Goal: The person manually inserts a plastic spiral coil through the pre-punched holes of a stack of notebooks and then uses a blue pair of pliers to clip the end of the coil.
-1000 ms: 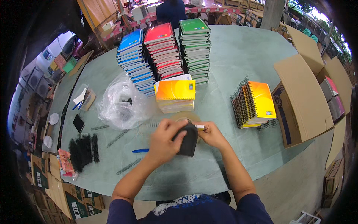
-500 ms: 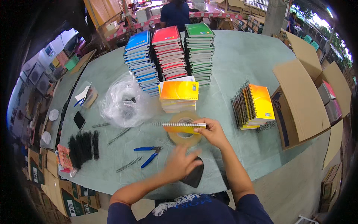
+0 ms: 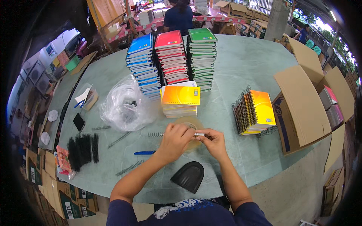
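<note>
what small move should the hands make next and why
Probably ease the dark, springlike wire coil rightward along the thin, white-edged paper pad with the left hand: a length of it juts out to the left past that hand, while the right hand pinches the pad's right end and could steady it.

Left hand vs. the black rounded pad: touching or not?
Apart. The head view shows it plainly: green table is visible between the left hand and the black rounded pad.
</note>
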